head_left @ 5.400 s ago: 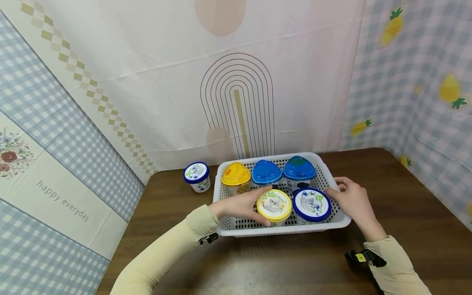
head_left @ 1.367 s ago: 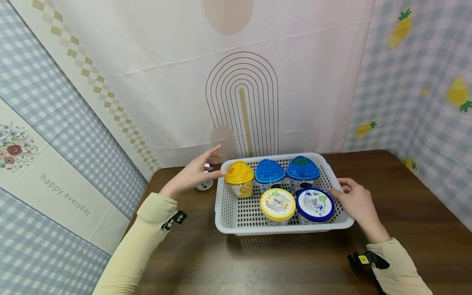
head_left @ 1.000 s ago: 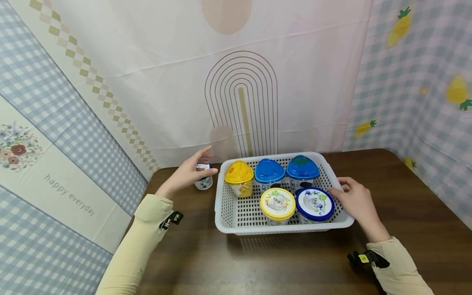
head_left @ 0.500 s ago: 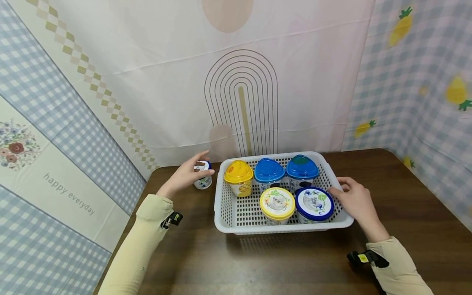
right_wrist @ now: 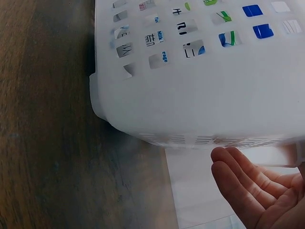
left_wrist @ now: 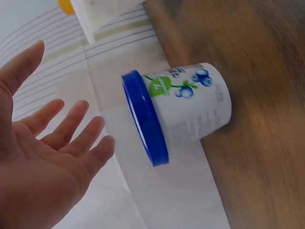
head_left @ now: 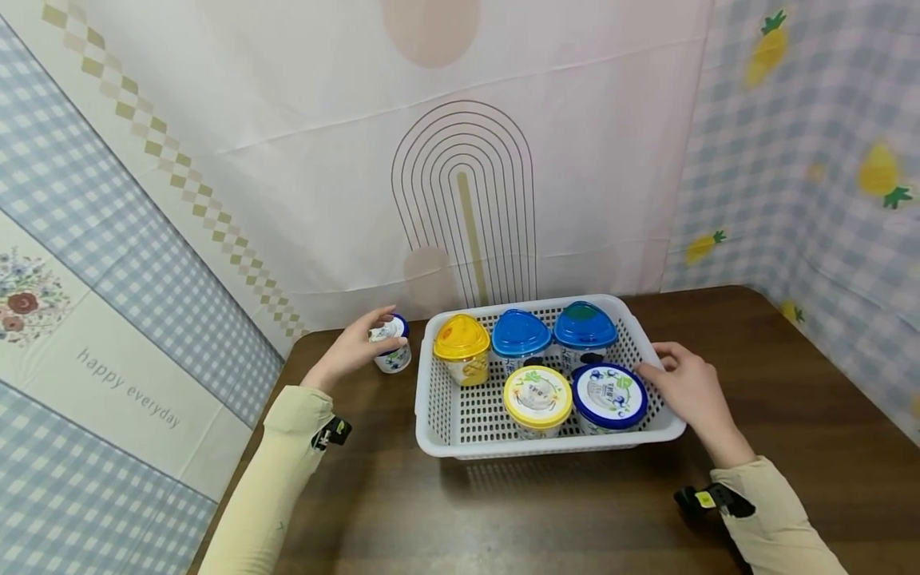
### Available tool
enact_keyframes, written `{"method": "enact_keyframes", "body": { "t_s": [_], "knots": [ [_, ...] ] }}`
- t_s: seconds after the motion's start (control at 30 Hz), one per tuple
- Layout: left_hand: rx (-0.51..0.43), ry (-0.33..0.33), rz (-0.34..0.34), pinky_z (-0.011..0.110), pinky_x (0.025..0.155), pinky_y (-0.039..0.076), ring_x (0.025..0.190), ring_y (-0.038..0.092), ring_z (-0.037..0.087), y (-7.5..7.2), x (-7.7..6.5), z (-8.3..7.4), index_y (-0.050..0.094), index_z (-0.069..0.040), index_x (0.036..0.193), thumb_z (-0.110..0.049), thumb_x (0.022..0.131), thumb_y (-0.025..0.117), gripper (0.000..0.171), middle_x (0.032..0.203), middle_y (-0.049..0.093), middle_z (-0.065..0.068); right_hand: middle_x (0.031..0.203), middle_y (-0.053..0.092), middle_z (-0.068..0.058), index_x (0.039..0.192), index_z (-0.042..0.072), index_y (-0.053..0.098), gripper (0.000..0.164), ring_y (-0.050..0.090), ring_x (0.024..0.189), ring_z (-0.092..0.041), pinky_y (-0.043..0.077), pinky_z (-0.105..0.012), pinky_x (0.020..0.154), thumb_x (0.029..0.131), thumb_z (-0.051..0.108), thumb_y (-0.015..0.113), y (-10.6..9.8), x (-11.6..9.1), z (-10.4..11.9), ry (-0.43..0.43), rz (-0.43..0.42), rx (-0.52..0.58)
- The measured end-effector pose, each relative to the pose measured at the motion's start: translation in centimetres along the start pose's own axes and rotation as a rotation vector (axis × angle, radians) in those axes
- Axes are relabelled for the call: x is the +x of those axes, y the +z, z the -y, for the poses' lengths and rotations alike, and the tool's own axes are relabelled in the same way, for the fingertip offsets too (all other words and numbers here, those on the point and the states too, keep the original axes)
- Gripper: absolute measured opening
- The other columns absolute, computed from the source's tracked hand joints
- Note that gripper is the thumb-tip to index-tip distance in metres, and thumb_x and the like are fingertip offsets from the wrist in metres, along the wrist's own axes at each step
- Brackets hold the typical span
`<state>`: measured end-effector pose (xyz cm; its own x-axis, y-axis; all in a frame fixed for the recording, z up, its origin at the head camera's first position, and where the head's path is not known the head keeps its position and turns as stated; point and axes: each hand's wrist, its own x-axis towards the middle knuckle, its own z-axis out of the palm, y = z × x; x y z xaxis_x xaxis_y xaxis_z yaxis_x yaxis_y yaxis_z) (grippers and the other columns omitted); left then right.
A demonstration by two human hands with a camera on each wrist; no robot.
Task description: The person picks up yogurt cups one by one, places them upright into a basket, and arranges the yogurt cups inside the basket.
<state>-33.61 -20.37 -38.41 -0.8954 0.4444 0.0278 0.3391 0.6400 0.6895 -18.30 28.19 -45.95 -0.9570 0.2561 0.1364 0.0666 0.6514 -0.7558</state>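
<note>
A small white yogurt cup [head_left: 394, 361] with a dark blue lid and printed blueberries stands on the table left of the basket. My left hand [head_left: 354, 345] is right beside it, fingers spread and thumb apart, partly covering its lid in the head view. In the left wrist view, a gap shows between that hand [left_wrist: 52, 162] and the blueberry cup [left_wrist: 193, 107]. My right hand [head_left: 686, 387] holds the right rim of the white plastic basket [head_left: 546, 449], thumb over the edge and fingers outside. The right wrist view shows its fingers [right_wrist: 238, 176] against the basket wall.
In the basket are a yellow triangular-lidded cup [head_left: 461, 339], two blue triangular-lidded cups [head_left: 521, 331], a yellow round-lidded cup [head_left: 537, 397] and a blue round-lidded cup [head_left: 611, 395]. The brown table [head_left: 402, 495] meets a patterned cloth wall [head_left: 345, 200] behind.
My left hand has let go of the yellow round-lidded cup in the basket and moved left to the blueberry cup, lowering slightly beside it. The right hand has stayed at the basket's rim.
</note>
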Motion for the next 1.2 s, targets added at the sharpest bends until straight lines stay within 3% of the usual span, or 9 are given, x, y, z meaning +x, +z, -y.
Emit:
{"method": "enact_keyframes", "body": {
  "t_s": [0.43,0.67,0.8,0.97,1.2],
  "knots": [
    [0.003,-0.095,0.003,0.059,0.117,0.021,0.148,0.023,0.038,0.2,0.0,2.6,0.031,-0.008,0.158,-0.039,0.092,0.073,0.084,0.161,0.026,0.02,0.114,0.065,-0.035,0.135,-0.008,0.053,0.056,0.068,0.092,-0.044,0.058,-0.054,0.073,0.099,0.034,0.063,0.0,0.4,0.3,-0.002,0.015,-0.015],
    [0.038,-0.098,0.012,0.061,0.115,0.023,0.146,0.023,0.043,0.5,0.3,3.6,0.024,-0.007,0.16,-0.041,0.091,0.074,0.092,0.16,0.02,0.026,0.114,0.065,-0.035,0.135,-0.009,0.052,0.057,0.068,0.093,-0.045,0.058,-0.055,0.073,0.099,0.034,0.063,-0.1,0.4,0.3,-0.001,0.02,-0.015],
    [0.054,-0.117,0.029,0.063,0.114,0.023,0.147,0.017,0.043,0.7,0.5,4.2,0.02,-0.009,0.161,-0.043,0.089,0.074,0.097,0.161,0.013,0.026,0.114,0.065,-0.035,0.135,-0.009,0.052,0.058,0.068,0.094,-0.045,0.058,-0.054,0.073,0.099,0.036,0.064,-0.1,0.3,0.2,-0.001,0.016,-0.015],
    [0.047,-0.119,-0.005,0.065,0.115,0.019,0.15,0.007,0.042,0.8,0.5,4.5,0.021,-0.009,0.161,-0.043,0.087,0.077,0.099,0.163,0.009,0.023,0.114,0.065,-0.034,0.136,-0.007,0.054,0.059,0.067,0.096,-0.044,0.057,-0.051,0.071,0.099,0.038,0.063,-0.1,0.1,0.2,0.001,0.009,-0.017],
    [0.058,-0.111,-0.024,0.067,0.113,0.021,0.149,0.01,0.044,0.8,0.7,5.2,0.02,-0.006,0.161,-0.045,0.087,0.075,0.1,0.162,0.01,0.024,0.115,0.065,-0.034,0.136,-0.007,0.053,0.059,0.067,0.095,-0.044,0.058,-0.051,0.071,0.099,0.037,0.063,-0.1,0.0,0.3,0.002,0.01,-0.012]
  ]
}}
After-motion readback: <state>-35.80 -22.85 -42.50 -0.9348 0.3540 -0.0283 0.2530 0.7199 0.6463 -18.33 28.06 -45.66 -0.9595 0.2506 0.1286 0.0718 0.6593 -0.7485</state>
